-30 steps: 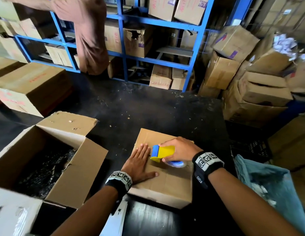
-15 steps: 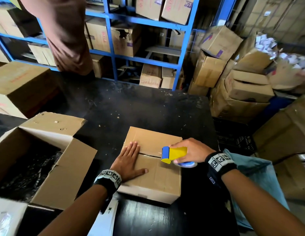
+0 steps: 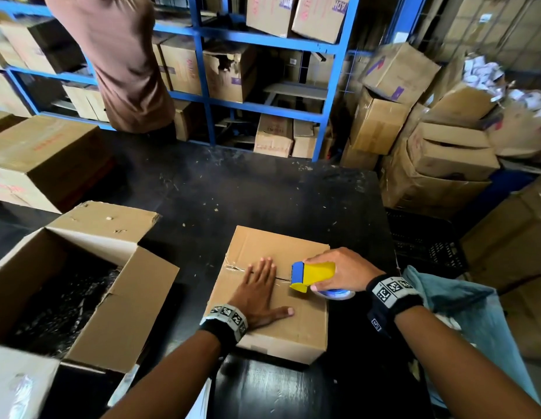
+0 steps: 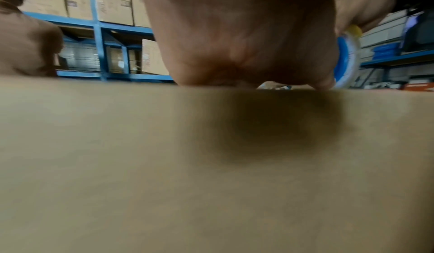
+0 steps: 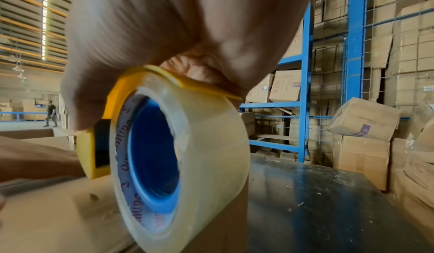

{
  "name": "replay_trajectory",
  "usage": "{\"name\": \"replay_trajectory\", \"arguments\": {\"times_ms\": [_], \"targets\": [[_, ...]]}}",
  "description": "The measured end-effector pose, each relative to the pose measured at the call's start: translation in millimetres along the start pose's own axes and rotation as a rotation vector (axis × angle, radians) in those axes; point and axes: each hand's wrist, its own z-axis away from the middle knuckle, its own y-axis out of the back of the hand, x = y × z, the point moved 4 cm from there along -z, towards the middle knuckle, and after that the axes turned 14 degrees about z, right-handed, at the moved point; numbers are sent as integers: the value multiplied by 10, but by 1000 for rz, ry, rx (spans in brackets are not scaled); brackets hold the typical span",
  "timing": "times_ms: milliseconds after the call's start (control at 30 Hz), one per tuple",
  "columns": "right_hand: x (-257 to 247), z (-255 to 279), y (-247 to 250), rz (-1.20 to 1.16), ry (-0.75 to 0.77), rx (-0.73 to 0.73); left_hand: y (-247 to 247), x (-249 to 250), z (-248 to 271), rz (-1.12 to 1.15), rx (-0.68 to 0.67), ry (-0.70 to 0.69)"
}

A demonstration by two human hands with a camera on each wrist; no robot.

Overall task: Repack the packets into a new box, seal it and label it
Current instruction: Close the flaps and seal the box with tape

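Note:
A closed cardboard box (image 3: 275, 246) lies on the black table (image 3: 263, 192) in front of me. My left hand (image 3: 258, 290) presses flat on its top flaps, fingers straight, across the centre seam. My right hand (image 3: 338, 272) grips a yellow and blue tape dispenser (image 3: 311, 275) holding a roll of clear tape (image 5: 187, 164), set on the seam at the box's right edge. In the left wrist view my left hand (image 4: 241, 34) lies on the cardboard (image 4: 211, 164), with the tape roll (image 4: 347, 56) just beyond it. The box's contents are hidden.
A large open box (image 3: 118, 297) with dark packets inside stands at my left. A closed carton (image 3: 42, 158) sits at the far left. A person in a brown shirt (image 3: 127, 62) stands at the blue shelving (image 3: 263, 34). Stacked cartons (image 3: 429, 140) and a blue sack (image 3: 462, 316) lie right.
My right hand has drawn the tape dispenser rightwards along the seam toward the box's right edge. My left hand stays pressed on the flaps.

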Motion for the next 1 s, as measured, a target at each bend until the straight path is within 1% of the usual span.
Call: {"name": "replay_trajectory", "arguments": {"times_ms": [100,167,400,500,600,733,833,1000], "targets": [[4,-10,-3,1,-7,26,-113,256,-125,28,15,-26],[10,-21,-18,7,-2,31,-171,323,-162,27,35,-37],[-48,-27,56,116,48,29,-236,300,-163,-13,86,-39],[-14,-9,77,116,68,15,-250,288,-164,-30,91,-37],[141,91,123,83,56,8,-258,281,-170,-42,93,-27],[524,344,173,10,31,32,-254,278,-163,-37,84,-31],[793,560,175,11,21,56,-257,281,-175,-44,79,-26],[1016,751,55,2,-12,51,-256,280,-173,-43,81,-23]]}}
